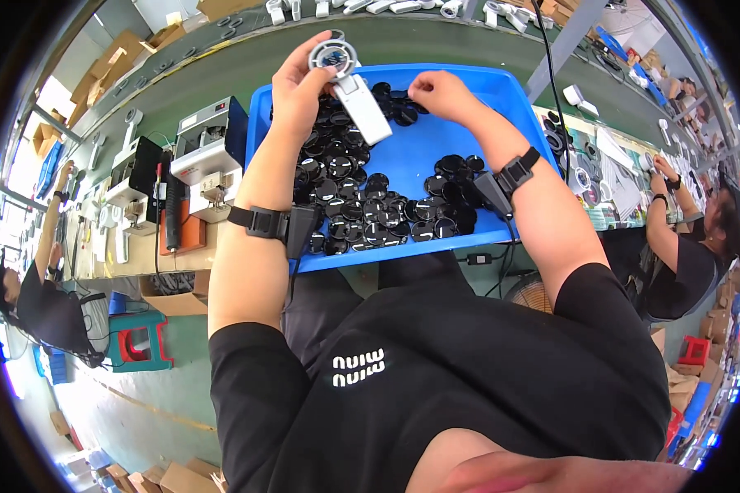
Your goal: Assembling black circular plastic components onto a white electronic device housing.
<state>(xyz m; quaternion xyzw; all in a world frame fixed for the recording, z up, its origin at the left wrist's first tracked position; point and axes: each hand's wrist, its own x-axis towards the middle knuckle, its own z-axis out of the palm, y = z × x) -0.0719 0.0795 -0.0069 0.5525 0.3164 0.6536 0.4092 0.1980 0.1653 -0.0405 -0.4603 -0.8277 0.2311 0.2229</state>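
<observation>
My left hand [298, 82] holds up a white hand-held device [349, 82] with a round ring head and a flat white handle, above the far left part of a blue tray [419, 148]. My right hand [440, 92] reaches into the tray's far side, its fingers pinched at a black round disc [404, 113]. Several shiny black discs [362, 205] lie heaped in the tray, mostly on its left and near side. Both wrists wear black straps with small black units.
A white and blue machine [210, 152] and other white machines stand left of the tray on the green bench. A person sits at the left [33, 300], another at the right [691, 238]. Cardboard boxes [123, 53] lie at far left. A red-green stool [140, 341] stands below.
</observation>
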